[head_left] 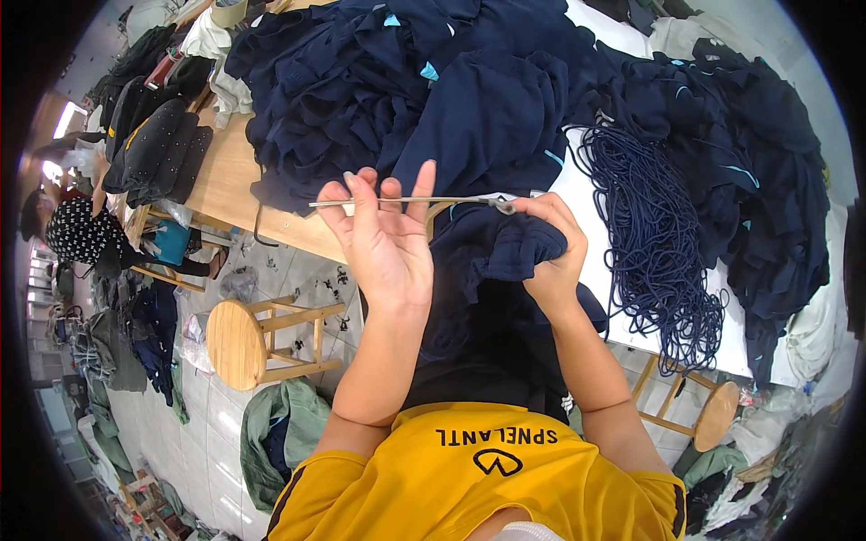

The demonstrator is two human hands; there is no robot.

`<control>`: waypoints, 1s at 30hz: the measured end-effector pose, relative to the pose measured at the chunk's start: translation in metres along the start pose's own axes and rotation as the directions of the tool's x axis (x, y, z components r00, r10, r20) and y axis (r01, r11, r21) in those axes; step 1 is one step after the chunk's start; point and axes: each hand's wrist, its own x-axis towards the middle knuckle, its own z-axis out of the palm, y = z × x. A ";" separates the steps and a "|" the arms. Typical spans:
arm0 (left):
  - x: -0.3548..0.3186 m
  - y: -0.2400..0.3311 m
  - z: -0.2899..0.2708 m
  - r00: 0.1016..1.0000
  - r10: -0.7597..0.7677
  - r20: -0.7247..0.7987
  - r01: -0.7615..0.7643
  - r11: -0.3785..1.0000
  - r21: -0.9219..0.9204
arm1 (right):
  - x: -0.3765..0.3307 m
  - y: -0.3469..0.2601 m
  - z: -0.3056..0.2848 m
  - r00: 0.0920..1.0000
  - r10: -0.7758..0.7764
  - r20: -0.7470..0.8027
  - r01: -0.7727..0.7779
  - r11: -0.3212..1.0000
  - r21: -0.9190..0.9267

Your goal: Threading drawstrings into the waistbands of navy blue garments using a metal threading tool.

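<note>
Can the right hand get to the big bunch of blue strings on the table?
Probably yes. The right hand is bunching a navy garment, but the pile of blue cords lies just beside it on the table, nothing between; it would likely have to let go first.

In the middle of the frame you have a thin, straight metal threading rod, silvery and lying nearly level, running left to right. Its left end pokes out past your fingers toward centre-left, and its right end carries a small loop that meets the cloth just right of centre. That cloth is a navy blue garment, soft and bunched into thick folds at the point where the rod enters it. From there it hangs down the centre of the frame in a dark, crumpled mass, its lower part falling toward the bottom middle of the frame. A hint of light-blue trim shows near its upper edge.
</note>
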 end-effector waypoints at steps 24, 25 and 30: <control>0.127 0.082 -0.054 0.840 -0.016 0.542 -0.452 -0.574 0.683 | 0.096 0.000 -0.182 0.926 -0.362 0.107 0.159 0.116 -0.981; 0.116 0.087 -0.043 0.875 -0.050 0.482 -0.405 -0.621 0.671 | 0.091 -0.005 -0.178 0.941 -0.324 0.100 0.156 0.150 -0.976; 0.068 0.054 0.006 0.979 -0.204 0.020 0.089 0.515 0.853 | 0.064 0.011 -0.107 0.596 0.177 0.784 0.115 0.947 -0.301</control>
